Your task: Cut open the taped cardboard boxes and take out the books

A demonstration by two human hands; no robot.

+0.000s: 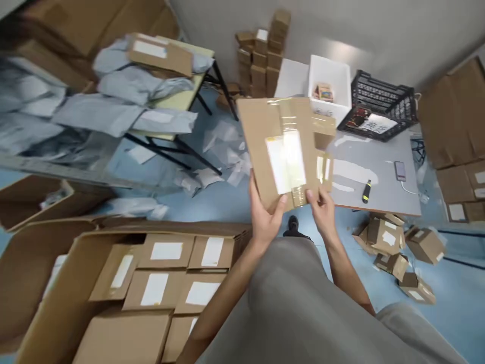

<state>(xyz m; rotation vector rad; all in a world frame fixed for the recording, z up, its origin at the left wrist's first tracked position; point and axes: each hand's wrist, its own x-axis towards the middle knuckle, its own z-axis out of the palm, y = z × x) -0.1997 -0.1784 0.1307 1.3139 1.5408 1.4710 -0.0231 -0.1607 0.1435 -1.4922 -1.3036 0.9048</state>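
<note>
I hold a flattened brown cardboard box (273, 136) up in front of me; it carries clear tape and a white label. My left hand (265, 212) grips its lower edge, thumb on the front face. My right hand (322, 207) pinches the lower right corner by a taped flap. Both hands are closed on the cardboard. Below my arms, at the left, stands a big open carton (64, 293) filled with several small labelled boxes (162, 253).
A grey table (375, 172) at right bears a phone (399, 170), a yellow-black cutter (366, 191), a white bin (329, 86) and a black crate (381, 103). Small boxes (397, 247) lie on the blue floor. Grey mailer bags (125, 96) pile on a desk at left.
</note>
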